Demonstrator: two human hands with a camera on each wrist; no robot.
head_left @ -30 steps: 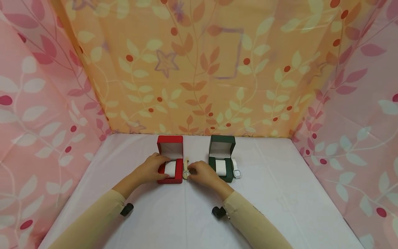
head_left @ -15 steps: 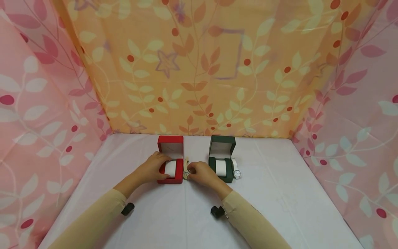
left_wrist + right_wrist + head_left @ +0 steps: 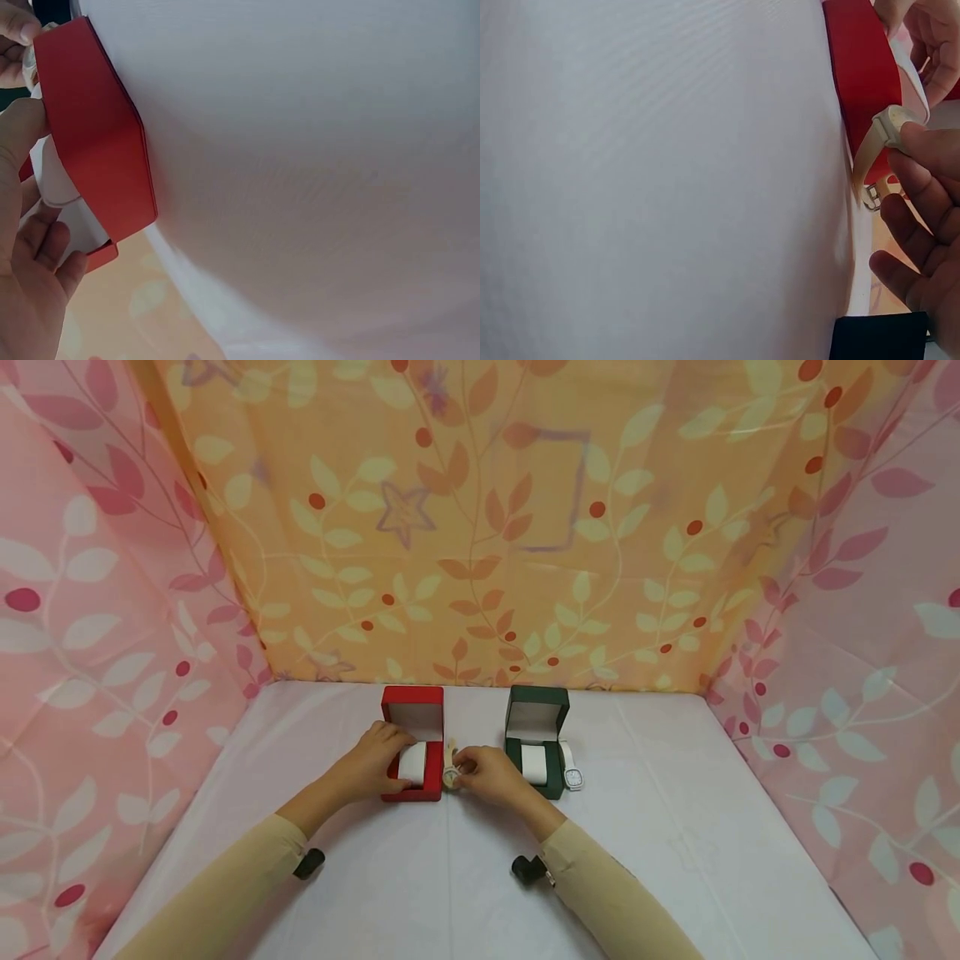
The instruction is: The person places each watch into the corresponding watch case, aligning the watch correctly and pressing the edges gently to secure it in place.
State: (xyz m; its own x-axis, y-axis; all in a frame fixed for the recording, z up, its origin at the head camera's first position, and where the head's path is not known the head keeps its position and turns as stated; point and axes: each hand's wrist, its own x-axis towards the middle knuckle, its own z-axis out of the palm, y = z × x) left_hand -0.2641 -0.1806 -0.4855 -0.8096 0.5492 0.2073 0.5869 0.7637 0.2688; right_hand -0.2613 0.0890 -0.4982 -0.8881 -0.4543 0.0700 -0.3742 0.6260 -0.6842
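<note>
My left hand (image 3: 372, 762) reaches into the open red watch box (image 3: 433, 777), thumb at the front and fingers at the back of its white watch cushion (image 3: 412, 763), pinching it. In the left wrist view the box's red wall (image 3: 97, 135) hides part of the cushion. Just right of the box, my right hand (image 3: 487, 774) pinches a cream-strapped wristwatch (image 3: 450, 778) between thumb and forefinger. The right wrist view shows the watch (image 3: 889, 126) against the red wall, its strap hanging down with the buckle (image 3: 872, 196) undone, other fingers loosely bent.
A green watch box (image 3: 553, 777) with its lid up and a white cushion (image 3: 533, 765) inside stands to the right. Beside it lies a white wristwatch (image 3: 573, 777). White cloth (image 3: 450, 877) covers the table; floral curtains (image 3: 480, 527) enclose it at the back and sides.
The watch in my right hand has lifted and tilted slightly. The cushion at my left hand sits a touch higher. Otherwise both arms are nearly still.
</note>
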